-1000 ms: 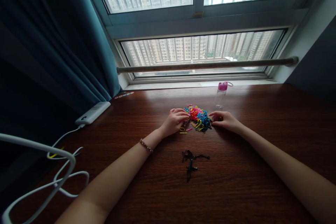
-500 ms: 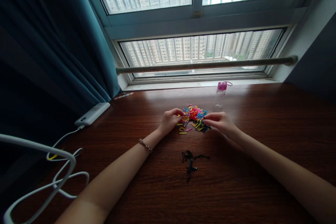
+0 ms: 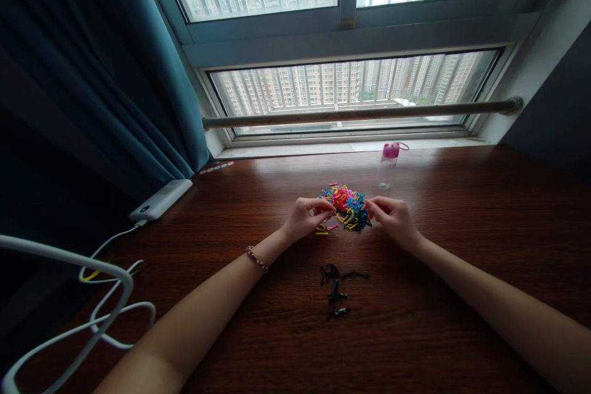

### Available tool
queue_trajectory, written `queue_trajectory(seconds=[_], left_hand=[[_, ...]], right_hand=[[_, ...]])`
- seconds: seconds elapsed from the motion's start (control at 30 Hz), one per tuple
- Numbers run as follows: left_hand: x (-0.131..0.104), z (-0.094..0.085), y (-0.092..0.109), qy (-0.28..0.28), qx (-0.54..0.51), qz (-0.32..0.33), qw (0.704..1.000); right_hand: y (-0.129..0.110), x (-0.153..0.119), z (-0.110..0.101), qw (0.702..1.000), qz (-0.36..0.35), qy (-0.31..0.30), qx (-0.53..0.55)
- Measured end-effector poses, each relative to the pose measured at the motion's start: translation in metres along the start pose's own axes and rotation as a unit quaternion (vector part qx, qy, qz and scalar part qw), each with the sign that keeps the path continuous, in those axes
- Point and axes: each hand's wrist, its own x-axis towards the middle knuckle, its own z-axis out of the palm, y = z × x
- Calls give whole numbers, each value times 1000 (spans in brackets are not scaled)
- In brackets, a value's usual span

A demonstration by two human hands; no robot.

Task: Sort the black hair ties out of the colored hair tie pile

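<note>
While both hands are working at its sides, the heap of small colourful pieces [image 3: 344, 200] is sitting on the brown counter [image 3: 438, 332], mixing red, pink, blue, yellow and black. At its left edge, the left hand [image 3: 302, 220] is reaching in, fingers curling and tips close together; whether they are gripping a piece, you cannot tell. Over on the right edge, the right hand [image 3: 397, 221] is bending its fingers in towards the blue and black pieces, and its grip is too small to read as well. A yellow strip [image 3: 322, 233] is lying just beside the heap's near left edge, below the left fingers. Nearer the wearer, the black pieces [image 3: 335, 286] are lying in a loose cluster, well apart from the heap, with bare counter running between the two and out to both forearms. Beyond the heap, slightly right, the pink-lidded bottle [image 3: 388, 166] is standing upright near the counter's far edge, giving the right hand a gap. Way off left, the white device [image 3: 161, 200] is resting beside the blue curtain [image 3: 170, 104], its white cable [image 3: 115, 231] looping over the left side, well apart from the heap.
</note>
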Motion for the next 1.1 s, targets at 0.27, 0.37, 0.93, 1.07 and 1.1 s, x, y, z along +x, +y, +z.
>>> queue_trajectory(seconds=[0.27, 0.37, 0.93, 1.07, 1.1], left_hand=[[-6, 14, 30, -215, -7, 141, 966], [-3, 12, 23, -200, 23, 157, 967], [-1, 1, -13, -115, 310, 136, 934], [-2, 3, -18, -95, 303, 131, 939], [-1, 3, -19, -88, 296, 129, 942]], right_hand=[[43, 22, -25, 964, 30, -263, -36], [41, 21, -22, 964, 6, -259, -59], [46, 23, -29, 968, 132, -169, 128], [41, 22, -30, 965, 141, -146, 169], [41, 22, -30, 965, 140, -141, 169]])
